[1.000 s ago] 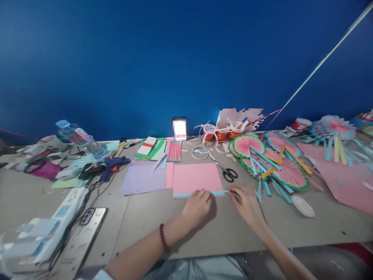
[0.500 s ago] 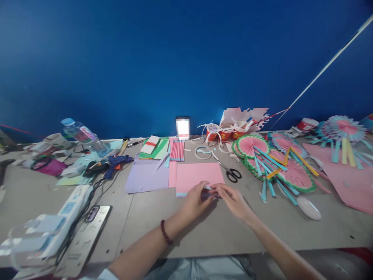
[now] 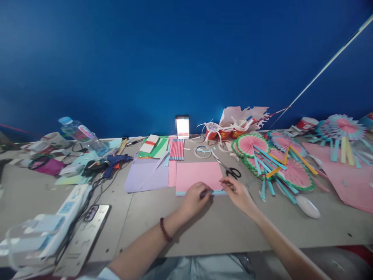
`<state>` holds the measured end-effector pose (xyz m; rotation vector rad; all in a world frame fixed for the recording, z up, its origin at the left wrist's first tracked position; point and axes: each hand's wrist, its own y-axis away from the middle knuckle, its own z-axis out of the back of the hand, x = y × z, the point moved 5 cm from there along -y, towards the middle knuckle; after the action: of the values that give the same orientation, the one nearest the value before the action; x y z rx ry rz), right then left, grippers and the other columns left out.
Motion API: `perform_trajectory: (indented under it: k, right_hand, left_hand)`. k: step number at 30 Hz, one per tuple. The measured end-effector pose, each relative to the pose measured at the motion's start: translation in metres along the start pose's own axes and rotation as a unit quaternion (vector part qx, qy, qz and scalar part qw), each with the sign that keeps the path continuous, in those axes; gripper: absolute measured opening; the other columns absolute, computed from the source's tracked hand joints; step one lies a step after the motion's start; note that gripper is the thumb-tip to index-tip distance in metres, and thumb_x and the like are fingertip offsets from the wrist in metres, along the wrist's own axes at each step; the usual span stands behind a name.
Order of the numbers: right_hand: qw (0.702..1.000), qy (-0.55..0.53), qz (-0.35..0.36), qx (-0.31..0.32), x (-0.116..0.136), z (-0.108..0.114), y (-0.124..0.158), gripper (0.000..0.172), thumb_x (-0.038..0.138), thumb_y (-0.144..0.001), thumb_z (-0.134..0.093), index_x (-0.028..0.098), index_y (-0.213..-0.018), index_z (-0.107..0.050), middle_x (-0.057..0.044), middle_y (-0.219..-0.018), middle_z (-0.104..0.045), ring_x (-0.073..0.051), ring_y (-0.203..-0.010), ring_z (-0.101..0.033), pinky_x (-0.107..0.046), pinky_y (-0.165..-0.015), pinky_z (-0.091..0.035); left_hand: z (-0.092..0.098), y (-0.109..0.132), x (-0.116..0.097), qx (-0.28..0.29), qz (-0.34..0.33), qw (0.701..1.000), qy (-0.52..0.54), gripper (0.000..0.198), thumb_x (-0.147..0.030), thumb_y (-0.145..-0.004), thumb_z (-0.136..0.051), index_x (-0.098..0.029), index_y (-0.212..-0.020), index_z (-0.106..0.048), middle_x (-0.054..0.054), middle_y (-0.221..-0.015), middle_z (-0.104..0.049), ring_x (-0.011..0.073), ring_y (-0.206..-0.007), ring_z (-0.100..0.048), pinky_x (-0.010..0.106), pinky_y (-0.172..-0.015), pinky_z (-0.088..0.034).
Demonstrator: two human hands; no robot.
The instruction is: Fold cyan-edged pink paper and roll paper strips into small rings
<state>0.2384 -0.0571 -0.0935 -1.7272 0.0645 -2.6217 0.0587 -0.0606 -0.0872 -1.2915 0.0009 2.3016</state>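
Observation:
In the head view, a pink sheet of paper (image 3: 199,173) lies in front of me with a light blue strip (image 3: 181,193) along its near edge. My left hand (image 3: 196,199) rests on that near edge, its fingers curled around something small and dark that is mostly hidden. At the sheet's right near corner is my right hand (image 3: 239,196), thumb and fingers bent and slightly apart, with nothing visible between them. Black-handled scissors (image 3: 233,172) lie just beyond the right hand. Left of the sheet is a purple paper (image 3: 147,175).
Folded paper fans (image 3: 294,171) and a white spoon (image 3: 307,206) lie to the right. Red cups (image 3: 225,134) and a roll of tape (image 3: 203,152) stand behind. On the left are a phone (image 3: 83,241), a power strip (image 3: 68,212), a glue gun (image 3: 112,165) and a bottle (image 3: 83,134).
My hands were together over the sheet's near right corner. They have parted: the left is lower and curled on the near edge, the right has shifted slightly right. The blue strip shows between them.

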Motion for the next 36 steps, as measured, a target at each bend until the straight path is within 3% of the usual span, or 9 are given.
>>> perform_trajectory:
  k: [5, 10, 16, 21, 27, 36]
  right_hand:
    - [0.992, 0.099, 0.066, -0.029, 0.01, 0.014, 0.0, 0.021, 0.029, -0.08, -0.05, 0.019, -0.091, -0.065, -0.008, -0.087, -0.07, -0.019, -0.07, -0.065, -0.03, -0.063, -0.052]
    - [0.989, 0.124, 0.072, -0.022, 0.017, 0.02, -0.007, 0.022, 0.031, -0.082, -0.049, 0.019, -0.09, -0.066, -0.007, -0.087, -0.071, -0.019, -0.072, -0.065, -0.03, -0.067, -0.052]
    - [0.981, 0.147, 0.123, 0.028, 0.037, 0.012, -0.027, 0.022, 0.025, -0.084, -0.049, 0.021, -0.093, -0.068, -0.007, -0.093, -0.072, -0.02, -0.08, -0.066, -0.03, -0.072, -0.051]
    - [0.963, 0.2, 0.153, 0.096, 0.047, -0.001, -0.07, 0.025, 0.021, -0.085, -0.047, 0.017, -0.098, -0.068, -0.008, -0.099, -0.071, -0.019, -0.082, -0.065, -0.029, -0.076, -0.05]
    - [0.954, 0.228, 0.17, 0.095, 0.036, -0.018, -0.119, 0.027, 0.007, -0.079, -0.052, 0.016, -0.099, -0.068, -0.009, -0.105, -0.069, -0.019, -0.098, -0.061, -0.034, -0.094, -0.043]
    - [0.971, 0.163, 0.153, 0.08, 0.023, -0.034, -0.136, 0.011, 0.009, -0.077, -0.061, 0.018, -0.075, -0.067, -0.006, -0.091, -0.067, -0.02, -0.098, -0.057, -0.039, -0.098, -0.04]
  left_hand:
    - [-0.009, 0.003, -0.002, 0.015, -0.085, 0.994, -0.07, 0.015, -0.014, -0.085, -0.054, -0.019, -0.092, -0.066, 0.007, -0.091, -0.067, 0.0187, -0.088, -0.06, 0.032, -0.079, -0.049]
    - [-0.013, 0.004, 0.0, -0.004, -0.129, 0.987, -0.097, 0.013, -0.016, -0.086, -0.054, -0.018, -0.09, -0.066, 0.007, -0.088, -0.067, 0.0185, -0.085, -0.059, 0.032, -0.076, -0.05]
    - [-0.012, 0.005, -0.002, 0.009, -0.118, 0.989, -0.088, 0.016, -0.015, -0.085, -0.053, -0.019, -0.092, -0.067, 0.008, -0.09, -0.067, 0.0185, -0.088, -0.059, 0.032, -0.08, -0.049]
    - [-0.011, 0.005, -0.002, 0.009, -0.117, 0.99, -0.077, 0.016, -0.016, -0.086, -0.051, -0.02, -0.091, -0.066, 0.008, -0.089, -0.067, 0.0195, -0.088, -0.06, 0.033, -0.08, -0.049]
    - [-0.009, 0.004, 0.002, 0.004, -0.111, 0.991, -0.074, 0.019, -0.012, -0.083, -0.051, -0.018, -0.096, -0.065, 0.01, -0.094, -0.065, 0.0197, -0.089, -0.061, 0.032, -0.079, -0.05]
    - [-0.006, 0.004, 0.004, 0.005, -0.095, 0.994, -0.056, 0.02, -0.015, -0.086, -0.049, -0.02, -0.099, -0.064, 0.008, -0.096, -0.064, 0.0183, -0.093, -0.06, 0.031, -0.082, -0.05]
